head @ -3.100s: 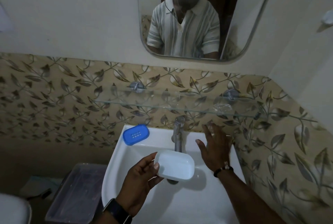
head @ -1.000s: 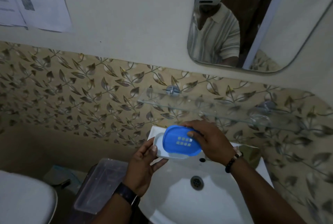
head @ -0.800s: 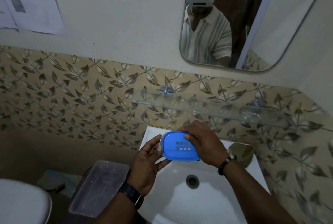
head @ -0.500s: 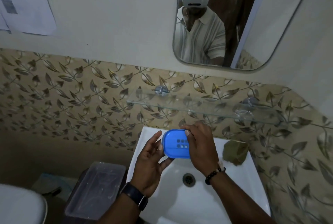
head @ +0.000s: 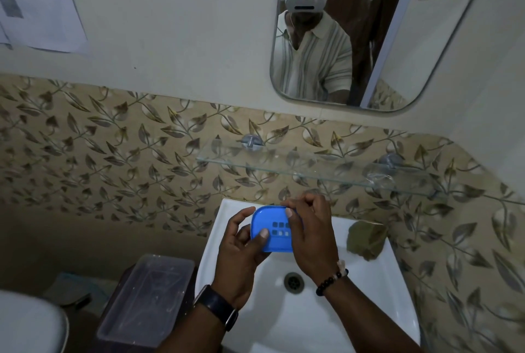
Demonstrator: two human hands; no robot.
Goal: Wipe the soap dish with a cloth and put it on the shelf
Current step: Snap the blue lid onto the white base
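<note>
Head view, looking down over a white washbasin (head: 369, 310) set against leaf-patterned wall tile. Mirror (head: 426, 40) above, reflecting the person. Glass shelf (head: 284, 165) runs along the tile between mirror and basin, fixed on two metal mounts.

Olive-brown cloth (head: 365, 240) lies bunched on the basin's right rear corner, not in either hand.

Left hand (head: 241, 261), watch at the wrist, cups the soap dish (head: 274, 234) from below and from the left, thumb pressed on its blue slotted face. Right hand (head: 309, 233), bead bracelet at the wrist, is closed over the dish's right end and upper rim, fingers curled down on the edge. Both hands are clamped on the dish, held in the air over the basin's back rim.

Dish's long axis runs roughly away from the person, tilted slightly right. Shelf sits directly above and beyond the dish, near. Both hands are about equally close to the shelf. Cloth lies to the right of the dish, so the right hand is nearer to it.

Judgement: dish reads as assembled; wiping appears unfinished or undone with the cloth untouched.
</note>
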